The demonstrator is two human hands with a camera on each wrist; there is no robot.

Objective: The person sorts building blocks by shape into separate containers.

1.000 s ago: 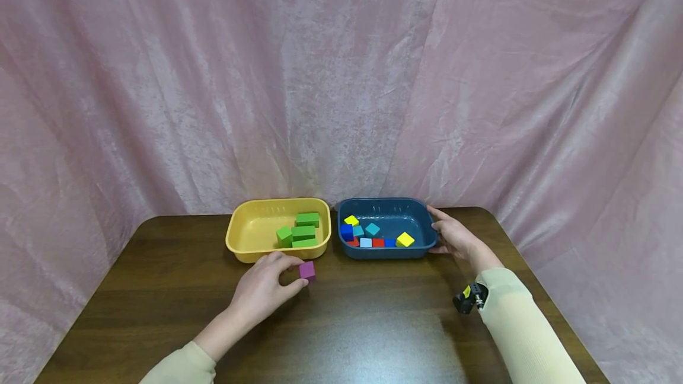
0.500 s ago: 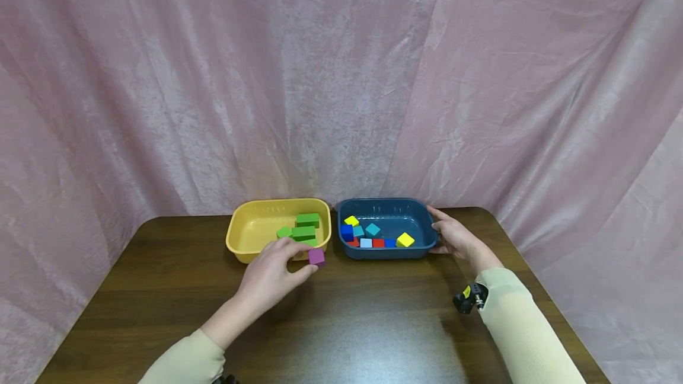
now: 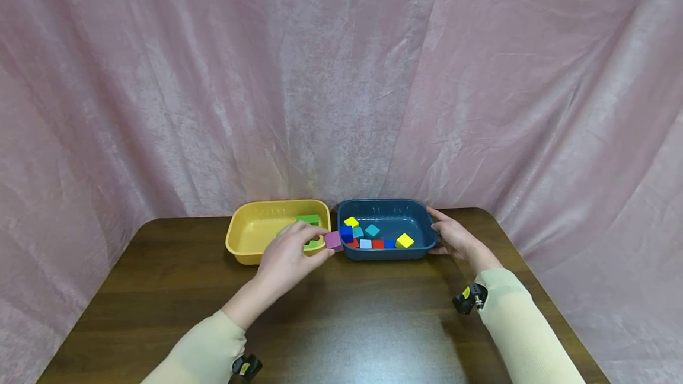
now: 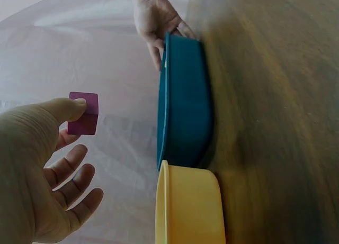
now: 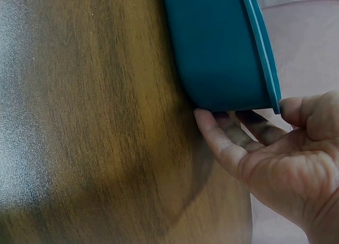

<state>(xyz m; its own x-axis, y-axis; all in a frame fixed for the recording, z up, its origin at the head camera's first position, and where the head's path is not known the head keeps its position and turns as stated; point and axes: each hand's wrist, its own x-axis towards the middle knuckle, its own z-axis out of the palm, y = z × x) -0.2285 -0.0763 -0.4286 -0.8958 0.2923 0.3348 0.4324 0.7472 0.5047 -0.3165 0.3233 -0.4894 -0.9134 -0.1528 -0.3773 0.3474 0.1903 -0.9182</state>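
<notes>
My left hand point(image 3: 290, 253) pinches a purple cube point(image 3: 333, 241) between thumb and fingers. In the head view the cube appears over the gap between the yellow tub point(image 3: 246, 258) and the dark blue tub point(image 3: 392, 253). The left wrist view shows the cube point(image 4: 83, 125) held in the air, the other fingers loosely bent. My right hand point(image 3: 458, 239) touches the blue tub's right end with spread fingers; in the right wrist view the fingertips point(image 5: 204, 117) rest against its outer wall. Several blue, teal, red and yellow blocks, such as a yellow cube point(image 3: 405, 240), lie inside.
Green blocks point(image 3: 308, 218) sit in the yellow tub, partly hidden by my left hand. Both tubs stand side by side near the back edge of the brown wooden table point(image 3: 368, 319). A pink curtain point(image 3: 341, 88) hangs right behind it.
My left hand has carried the purple cube to the right and away from me, from in front of the yellow tub toward the blue tub. The right hand has stayed still.
</notes>
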